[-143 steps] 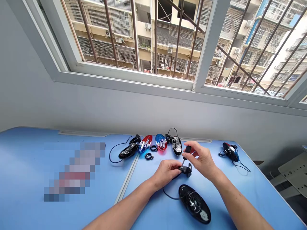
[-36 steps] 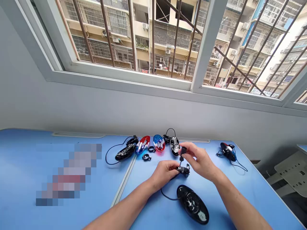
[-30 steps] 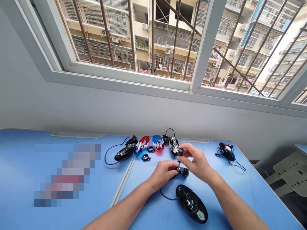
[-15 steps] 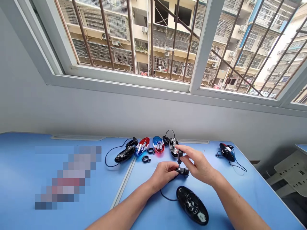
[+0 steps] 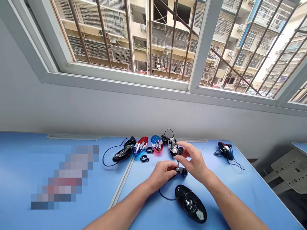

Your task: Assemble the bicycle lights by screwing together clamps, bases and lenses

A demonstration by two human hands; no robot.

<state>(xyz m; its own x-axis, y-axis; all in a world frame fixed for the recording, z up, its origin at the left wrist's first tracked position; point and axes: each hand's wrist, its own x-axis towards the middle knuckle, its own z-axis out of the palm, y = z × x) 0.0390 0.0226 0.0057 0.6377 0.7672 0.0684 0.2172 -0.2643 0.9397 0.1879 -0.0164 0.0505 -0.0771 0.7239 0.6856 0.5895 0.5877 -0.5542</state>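
Observation:
My left hand (image 5: 161, 174) is closed on a small black clamp-like part (image 5: 183, 172), steadying it low over the blue table. Thumb and fingers of my right hand (image 5: 195, 161) pinch the black handle of a short screwdriver (image 5: 180, 151). It stands nearly upright, its metal shaft reaching down to the clamp-like part; the very tip is too small to make out. A thin black cable (image 5: 165, 197) runs from under my left hand to a glossy black oval shell (image 5: 191, 203), which lies in front of my hands.
Behind my hands lie an open black shell (image 5: 173, 146), a blue-and-red shell with batteries (image 5: 157, 143), a red-and-blue one (image 5: 140, 146), black ring clamps (image 5: 144, 158) and a black cabled unit (image 5: 122, 153). Another cabled unit (image 5: 225, 151) is at right. A pixelated patch covers the left table.
The fingers of my right hand have shifted their grip around the screwdriver handle. My left hand keeps hold of the clamp-like part. The whole view has moved slightly.

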